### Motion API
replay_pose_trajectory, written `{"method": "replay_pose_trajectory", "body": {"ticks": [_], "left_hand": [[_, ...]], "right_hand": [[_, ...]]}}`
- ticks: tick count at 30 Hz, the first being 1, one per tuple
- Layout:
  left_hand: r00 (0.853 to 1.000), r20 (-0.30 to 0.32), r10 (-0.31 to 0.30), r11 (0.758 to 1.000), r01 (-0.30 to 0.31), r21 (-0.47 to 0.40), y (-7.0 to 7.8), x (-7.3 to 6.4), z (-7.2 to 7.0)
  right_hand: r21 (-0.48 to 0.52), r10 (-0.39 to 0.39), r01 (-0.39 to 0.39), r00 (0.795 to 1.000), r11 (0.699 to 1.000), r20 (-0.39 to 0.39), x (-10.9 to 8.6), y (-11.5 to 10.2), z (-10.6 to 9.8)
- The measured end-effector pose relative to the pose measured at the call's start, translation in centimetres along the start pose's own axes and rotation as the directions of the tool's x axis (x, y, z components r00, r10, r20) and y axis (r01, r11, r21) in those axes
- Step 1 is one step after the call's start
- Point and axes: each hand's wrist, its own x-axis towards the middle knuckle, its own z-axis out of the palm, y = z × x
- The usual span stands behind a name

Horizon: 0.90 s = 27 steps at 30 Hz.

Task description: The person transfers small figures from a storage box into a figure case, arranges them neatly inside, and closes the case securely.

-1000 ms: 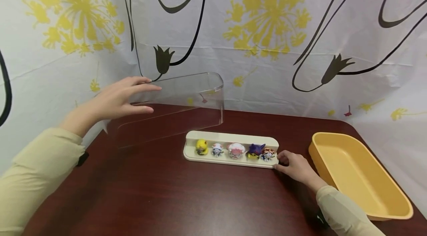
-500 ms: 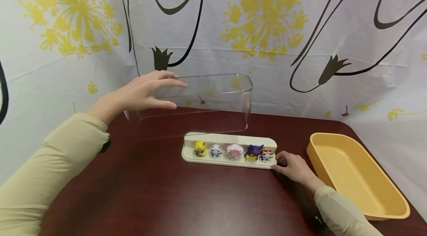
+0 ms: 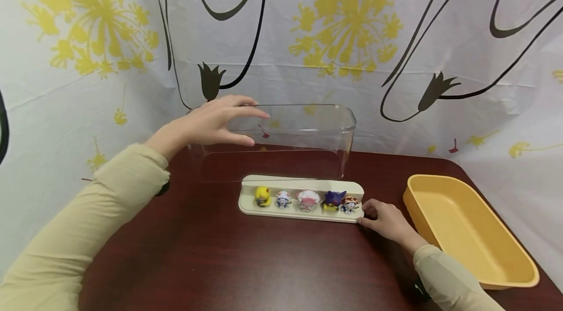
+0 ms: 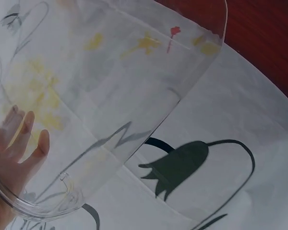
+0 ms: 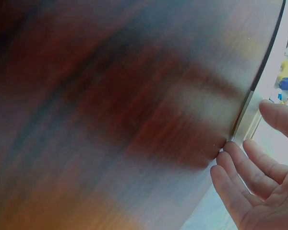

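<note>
My left hand (image 3: 215, 122) grips the left end of a long clear plastic cover (image 3: 316, 130), thumb on the near side and fingers spread over the top. In the left wrist view the hand shows through the clear wall. The cover hangs above and behind a cream display base (image 3: 264, 184). On this base several small figurines stand in a row, among them a yellow one (image 3: 262, 196), a pink-and-white one (image 3: 308, 201) and a purple one (image 3: 333, 199). The base's right end is held by my right hand (image 3: 387, 220); the right wrist view shows thumb and fingertips at its edge.
A yellow plastic tray (image 3: 466, 237) stands on the right of the dark red-brown table (image 3: 246, 262), beside the right forearm. A white cloth (image 3: 281, 71) with flower prints hangs behind the table and along its left side.
My left hand has carried the clear cover to the right, from left of the base to above and behind it, and it now lies more level. The right hand stays at the base's end.
</note>
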Motion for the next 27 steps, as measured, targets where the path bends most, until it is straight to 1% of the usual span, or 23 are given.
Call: {"method": "replay_pose_trajectory", "body": {"ticks": [6, 9, 13, 16, 21, 27], "left_hand": [[0.999, 0.002, 0.032, 0.999, -0.032, 0.0, 0.6, 1.5, 0.6], [1.0, 0.006, 0.031, 1.0, -0.031, -0.007, 0.9, 2.1, 1.0], [0.999, 0.024, 0.028, 1.0, -0.027, -0.015, 1.2, 2.8, 1.7], [0.999, 0.041, 0.034, 0.999, -0.033, -0.019, 1.5, 3.3, 2.2], [0.998, 0.05, 0.046, 0.999, -0.045, -0.016, 1.6, 4.0, 3.1], [0.997, 0.072, 0.032, 0.999, -0.031, -0.013, 1.9, 4.5, 3.8]], "right_hand": [[0.004, -0.003, 0.003, 1.0, 1.0, -0.002, 0.0, 0.0, 0.0], [0.003, 0.007, -0.007, 1.0, 1.0, -0.001, -0.1, 0.0, 0.0], [0.005, -0.001, 0.001, 1.0, 1.0, 0.001, -0.1, 0.0, -0.1], [0.009, -0.008, 0.008, 1.0, 1.0, 0.0, -0.1, 0.0, -0.1], [0.013, 0.0, 0.0, 1.0, 1.0, 0.002, -0.1, 0.0, -0.1], [0.013, -0.01, 0.01, 1.0, 1.0, 0.001, -0.1, 0.0, -0.1]]}}
